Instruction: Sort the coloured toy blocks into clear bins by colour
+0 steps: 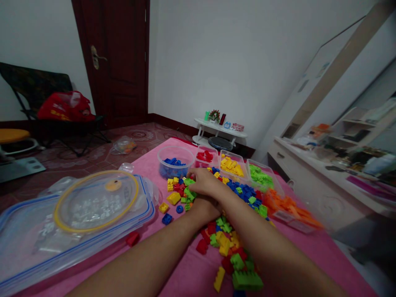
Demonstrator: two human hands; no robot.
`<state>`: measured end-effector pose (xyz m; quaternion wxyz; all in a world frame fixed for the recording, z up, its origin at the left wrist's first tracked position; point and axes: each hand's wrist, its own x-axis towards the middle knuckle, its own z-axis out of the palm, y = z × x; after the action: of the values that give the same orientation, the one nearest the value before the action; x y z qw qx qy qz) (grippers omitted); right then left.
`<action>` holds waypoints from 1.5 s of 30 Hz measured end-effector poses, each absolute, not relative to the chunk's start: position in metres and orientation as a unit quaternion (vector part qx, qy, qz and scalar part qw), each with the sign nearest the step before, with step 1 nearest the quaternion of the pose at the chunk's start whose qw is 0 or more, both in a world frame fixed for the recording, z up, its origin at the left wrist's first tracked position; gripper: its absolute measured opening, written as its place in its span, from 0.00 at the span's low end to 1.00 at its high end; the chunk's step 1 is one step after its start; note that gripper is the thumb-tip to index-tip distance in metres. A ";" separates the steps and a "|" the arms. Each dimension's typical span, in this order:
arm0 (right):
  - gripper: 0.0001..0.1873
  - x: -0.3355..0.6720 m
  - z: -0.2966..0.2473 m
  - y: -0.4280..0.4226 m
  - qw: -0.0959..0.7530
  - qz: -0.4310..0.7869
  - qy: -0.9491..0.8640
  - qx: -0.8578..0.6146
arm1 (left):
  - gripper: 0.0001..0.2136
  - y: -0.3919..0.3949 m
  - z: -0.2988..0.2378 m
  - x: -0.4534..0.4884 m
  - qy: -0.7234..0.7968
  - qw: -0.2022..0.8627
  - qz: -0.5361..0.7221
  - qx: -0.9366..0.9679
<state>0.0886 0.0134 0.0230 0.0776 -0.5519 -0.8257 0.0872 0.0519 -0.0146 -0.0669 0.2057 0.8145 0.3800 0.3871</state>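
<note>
A heap of coloured plastic bricks [235,243] lies on a pink cloth [192,272]. My right hand [202,181] rests palm down on the far end of the heap, fingers curled over green and red bricks; what they hold is hidden. My left hand [204,206] lies just under the right wrist, its fingers hidden. Behind the hands stand a round tub of blue bricks [175,161] and clear boxes of red bricks [204,156], yellow bricks [232,166], green bricks [261,175] and orange bricks [287,208].
Clear container lids [77,214], one round with a yellow rim, lie stacked at the left. A folding chair with a red bag [66,107] and a dark door [117,62] are behind. A white dresser [324,181] stands at the right.
</note>
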 end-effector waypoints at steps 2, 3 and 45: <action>0.16 0.097 0.022 0.016 0.098 0.092 -0.810 -0.571 | 0.13 -0.015 -0.067 0.052 0.368 0.192 0.380 0.827; 0.16 0.100 0.022 0.017 0.110 0.085 -0.801 -0.583 | 0.14 -0.015 -0.067 0.052 0.365 0.184 0.377 0.831; 0.13 0.313 0.036 -0.011 0.049 -0.106 -0.629 -0.769 | 0.09 -0.014 -0.057 0.049 0.350 0.142 0.370 0.849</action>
<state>0.3130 -0.0108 0.0363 0.0489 -0.7689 -0.6286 -0.1065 0.0494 -0.0141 -0.0574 0.1423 0.8490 0.3495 0.3698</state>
